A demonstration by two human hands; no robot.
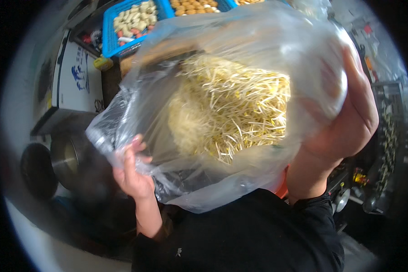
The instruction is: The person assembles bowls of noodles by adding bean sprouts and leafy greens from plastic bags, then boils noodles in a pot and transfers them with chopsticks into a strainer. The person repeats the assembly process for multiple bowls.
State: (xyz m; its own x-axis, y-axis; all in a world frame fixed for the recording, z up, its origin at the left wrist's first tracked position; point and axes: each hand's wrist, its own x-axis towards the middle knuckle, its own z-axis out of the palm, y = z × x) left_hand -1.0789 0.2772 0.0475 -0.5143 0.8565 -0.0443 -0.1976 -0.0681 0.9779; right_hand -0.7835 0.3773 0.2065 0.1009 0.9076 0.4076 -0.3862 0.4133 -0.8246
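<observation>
A large clear plastic bag (pixel 204 190) is held up in front of my chest. Inside it lies a thick mass of bean sprouts (pixel 244 105), pale with yellow tips. My left hand (pixel 134 173) grips the film at the bag's lower left side, its fingers curled around the plastic. On the opposite side my right hand (pixel 346 125) holds the bag's upper right part, and some of its fingers show only dimly through the cloudy film. The sprouts sit between the two hands, nearer to the right one.
Beyond the bag stand a blue plastic basket (pixel 110 44) of pale food pieces and another with round brown balls (pixel 190 7). A white chest (pixel 80 74) is at left, above a metal pot (pixel 64 159). Part of a red basin (pixel 283 185) shows beside my right forearm.
</observation>
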